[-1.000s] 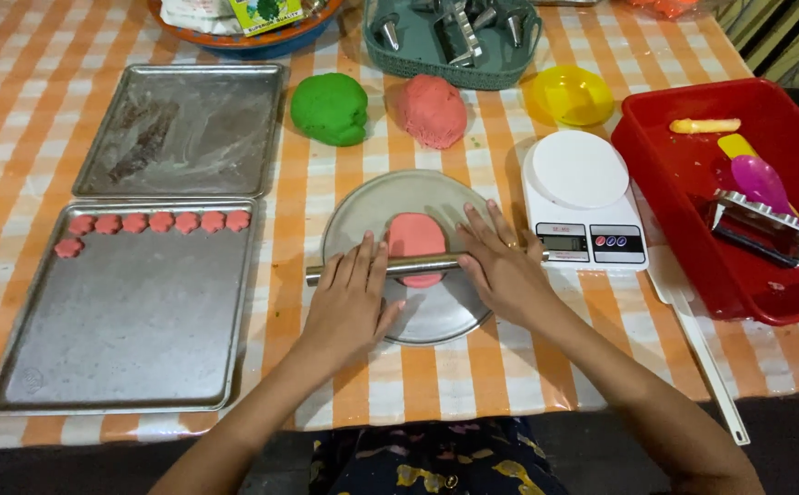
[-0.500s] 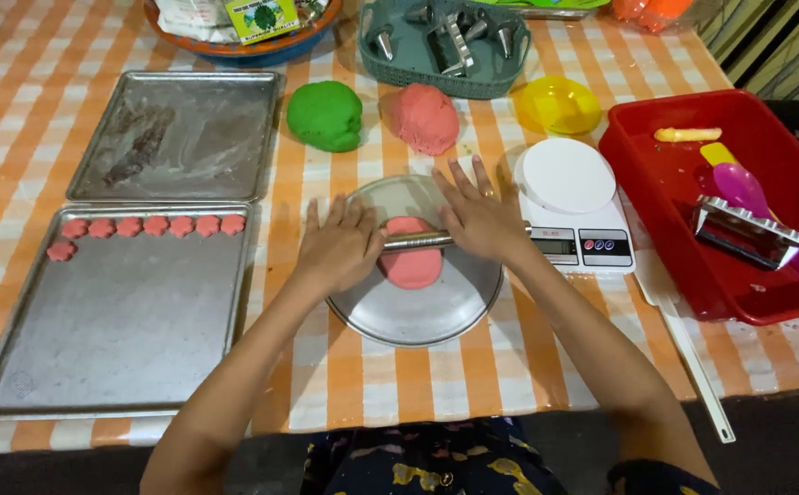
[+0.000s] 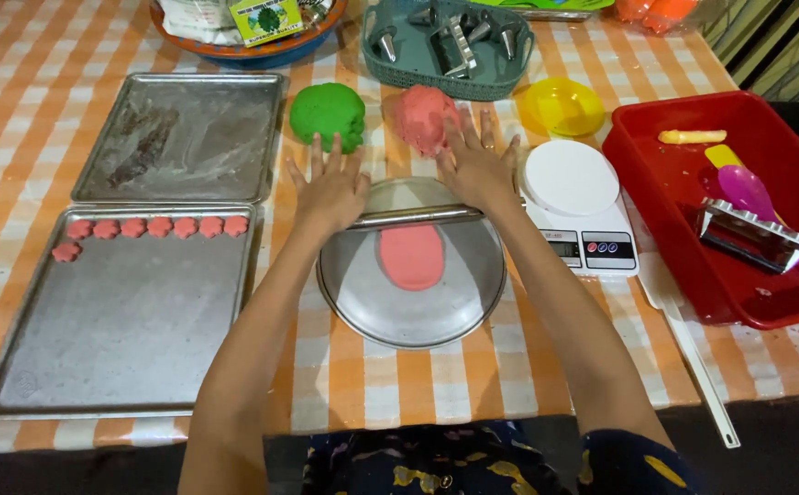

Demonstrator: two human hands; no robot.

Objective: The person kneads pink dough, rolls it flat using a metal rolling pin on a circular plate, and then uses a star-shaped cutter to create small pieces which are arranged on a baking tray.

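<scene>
A round metal plate [image 3: 363, 302] sits on the orange-and-white checked tablecloth [image 3: 14, 110] and holds a flattened oval of pink dough [image 3: 410, 257], smooth and matte; across the plate's far edge lies a thin metal rolling rod [image 3: 413, 217], just beyond the oval. The left hand [image 3: 330, 188] and the right hand [image 3: 477, 165] rest palm-down on the rod's two ends, fingers spread flat and gripping nothing — they only press on it. To the left, a rectangular baking tray [image 3: 124, 339] carries a row of small flower-shaped pink dough pieces [image 3: 156, 227] along its far edge; a second tray [image 3: 179, 137] behind it shows only a dusty, floured surface. Beyond the hands lie a rough ball of green dough [image 3: 328, 112] and a lump of pink dough [image 3: 420, 117], the right fingertips just beside the latter. A teal basket [image 3: 509, 64] holds metal piping nozzles and cutters [image 3: 450, 37]; a small yellow bowl [image 3: 562, 105] stands near a white digital kitchen scale [image 3: 578, 197]; the red plastic tub [image 3: 656, 165] at the right contains a purple spatula [image 3: 746, 191], a metal cutter [image 3: 752, 236] and a yellow stick-like piece [image 3: 693, 137].
</scene>
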